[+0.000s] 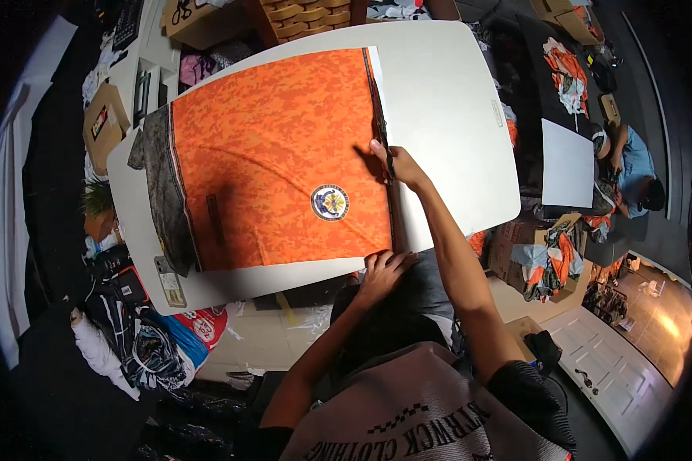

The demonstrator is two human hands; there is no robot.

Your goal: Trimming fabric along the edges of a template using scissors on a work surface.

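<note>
A large orange camouflage-patterned fabric panel point(261, 169) lies flat on the white table, with a round emblem point(330, 203) near its lower right. A dark strip runs along the panel's right edge. My right hand point(401, 167) is closed around a pair of dark scissors point(384, 123), whose blades point away from me along that strip. My left hand point(386, 274) rests with fingers extended on the panel's near right corner, by the table's front edge. Dark grey patterned fabric point(168, 192) borders the panel on the left.
The white table point(461, 115) has rounded corners. A phone point(170, 281) lies at its near left corner. A cardboard box point(530, 257) stuffed with fabric stands to the right. Farther right a person point(637, 173) in blue sits near a white board point(567, 163). A woven basket point(307, 15) stands behind the table.
</note>
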